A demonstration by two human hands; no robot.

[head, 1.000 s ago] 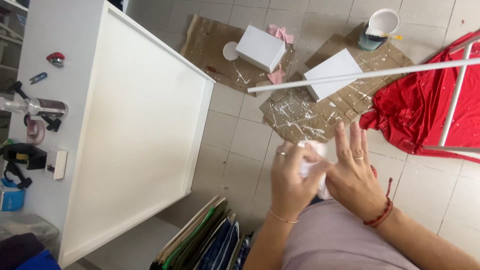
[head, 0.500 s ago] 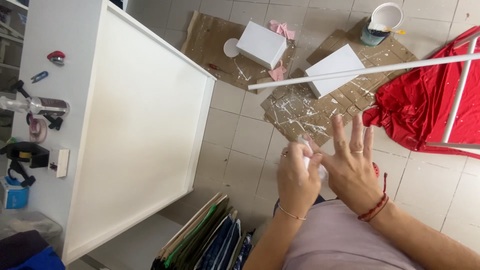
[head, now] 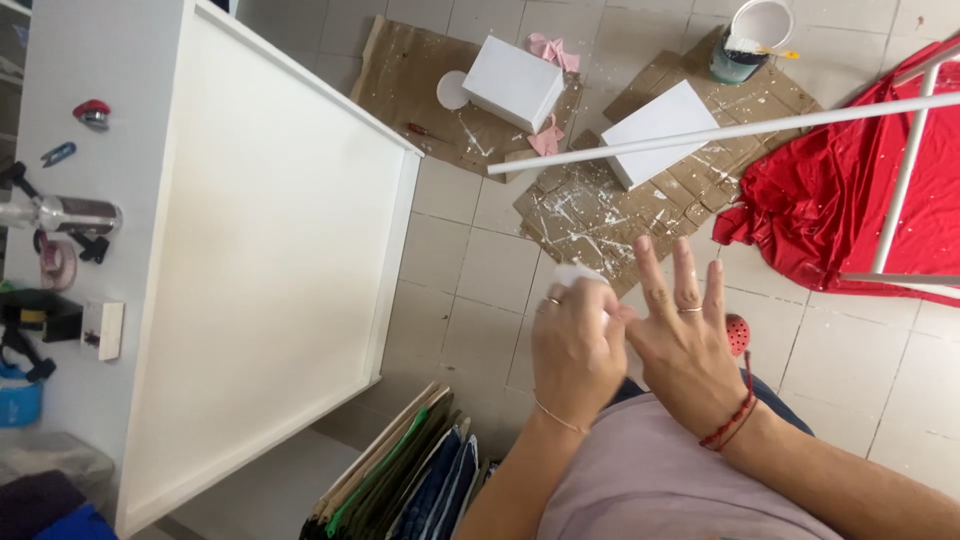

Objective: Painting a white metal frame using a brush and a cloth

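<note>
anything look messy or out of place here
Yes: white paint is splattered across the cardboard sheets on the tiled floor, with specks on the crumpled red cloth. The left hand presses a white tissue against the right hand.

— What sort of place is this?

— A home workshop in the middle of a paint job. Flattened brown cardboard sheets, streaked with white paint, cover part of the beige tiled floor.

— What else shows it?

— White painted boxes rest on the cardboard beside a white paint bucket. A paint-spattered red cloth lies under a white metal frame. A large white panel leans against a bench holding a roll of tape and small tools.
</note>
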